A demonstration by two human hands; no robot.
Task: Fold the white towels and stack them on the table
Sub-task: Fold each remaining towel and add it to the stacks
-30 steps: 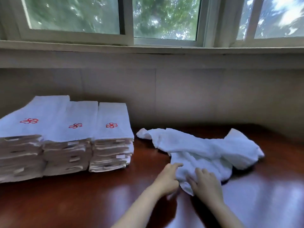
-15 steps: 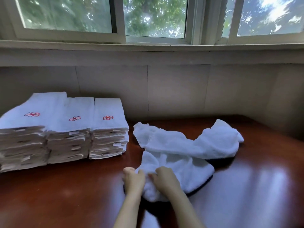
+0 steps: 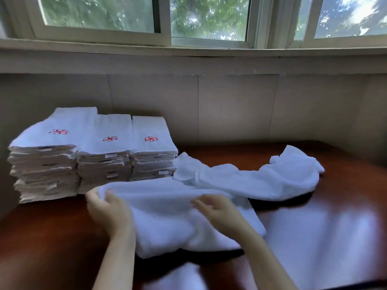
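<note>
Head view: the white towel [image 3: 178,218] lies on the near middle of the desk [image 3: 339,231], partly opened. Its far edge is lifted into a ridge between the two hands, and its near part is still bunched and rumpled.

The left hand [image 3: 106,208] pinches the towel's far-left corner, thumb on top and fingers tucked beneath. The right hand [image 3: 217,210] rests on the ridge further right with its fingers bent. Blur hides whether it actually grips the cloth, so I cannot tell.

To do this step well, I judge that the right hand should take the opposite corner. Both hands should then draw the edge taut and lay the cloth flat, with its wrinkles smoothed out, before any fold is made. A fold over a bunched middle would probably come out lopsided.

A second towel [image 3: 263,181] lies crumpled just behind, its left end touching the near towel, so the near one should be pulled clear of it. To the left stand three stacks [image 3: 100,160] of folded towels with red emblems, close to the left hand. Windows [image 3: 209,17] run along the wall above.

Half a second ago the hands sat together at the towel's near edge, gathering it. Now they are well apart and the cloth spans between them.
</note>
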